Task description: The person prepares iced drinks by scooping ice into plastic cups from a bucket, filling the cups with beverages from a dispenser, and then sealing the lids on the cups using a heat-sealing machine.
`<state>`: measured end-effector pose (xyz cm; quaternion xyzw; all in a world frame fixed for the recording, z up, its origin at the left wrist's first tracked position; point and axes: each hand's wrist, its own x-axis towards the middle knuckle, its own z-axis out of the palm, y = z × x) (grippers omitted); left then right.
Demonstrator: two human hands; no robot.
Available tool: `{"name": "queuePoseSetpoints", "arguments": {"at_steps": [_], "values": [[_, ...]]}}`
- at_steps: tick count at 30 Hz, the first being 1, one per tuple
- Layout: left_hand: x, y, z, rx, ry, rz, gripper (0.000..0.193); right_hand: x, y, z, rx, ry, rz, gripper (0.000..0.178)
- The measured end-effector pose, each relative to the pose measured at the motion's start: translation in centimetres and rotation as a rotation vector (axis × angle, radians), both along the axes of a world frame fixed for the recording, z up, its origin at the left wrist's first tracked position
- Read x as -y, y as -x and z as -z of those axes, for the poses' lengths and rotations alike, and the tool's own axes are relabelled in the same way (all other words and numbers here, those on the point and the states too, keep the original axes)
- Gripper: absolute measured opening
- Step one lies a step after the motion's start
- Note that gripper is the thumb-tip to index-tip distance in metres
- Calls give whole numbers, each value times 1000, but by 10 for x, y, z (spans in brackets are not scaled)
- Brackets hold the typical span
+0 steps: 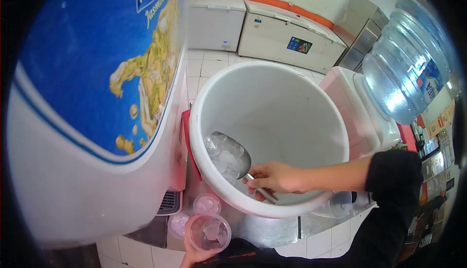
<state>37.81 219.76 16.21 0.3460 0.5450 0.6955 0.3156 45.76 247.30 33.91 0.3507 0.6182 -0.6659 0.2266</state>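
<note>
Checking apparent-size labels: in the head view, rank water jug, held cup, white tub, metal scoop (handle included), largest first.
1. White tub
2. Water jug
3. Metal scoop
4. Held cup
Apparent size only.

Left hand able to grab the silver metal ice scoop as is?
Probably not: left hand holds a clear round plastic cup, and the right hand grips the scoop by its handle.

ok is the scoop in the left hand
No, the right hand grips the scoop, while the left hand holds a plastic cup.
</note>
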Motion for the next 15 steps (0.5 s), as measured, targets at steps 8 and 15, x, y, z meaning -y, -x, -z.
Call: {"name": "queuePoseSetpoints", "arguments": {"at_steps": [8, 15], "values": [[-9, -1, -42, -52, -79, 78, 101, 10, -56, -67, -124, -759, -360, 30], [0, -10, -52, -145, -128, 107, 97, 28, -75, -73, -105, -1069, -397, 27]]}}
